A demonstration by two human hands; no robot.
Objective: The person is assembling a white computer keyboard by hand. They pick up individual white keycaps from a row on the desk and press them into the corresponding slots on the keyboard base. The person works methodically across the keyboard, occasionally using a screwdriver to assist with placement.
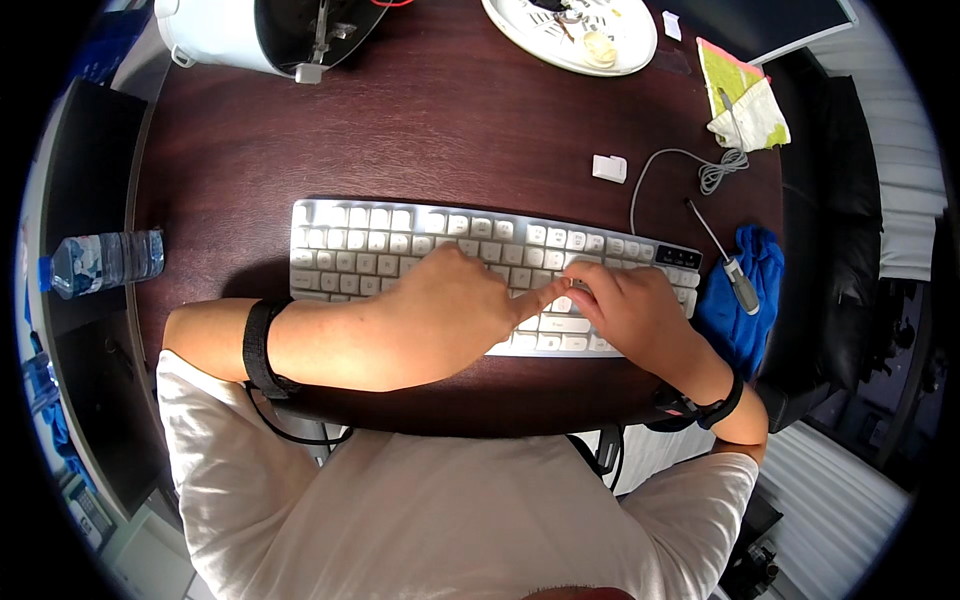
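The white keyboard (400,245) lies mid-table (450,130) before me. My left hand (455,305) rests on it, index finger extended; my right hand (635,310) pinches closed at a key. A screwdriver (735,275) lies on a blue cloth (755,320) beside it.

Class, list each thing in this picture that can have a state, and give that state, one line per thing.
White keyboard: flat on the table, both hands on its right half.
Left hand: forefinger stretched toward the right hand.
Right hand: fingers curled over the keys.
Water bottle: lying on its side, capped.
Screwdriver: lying loose on the blue cloth.
Cable: partly coiled.
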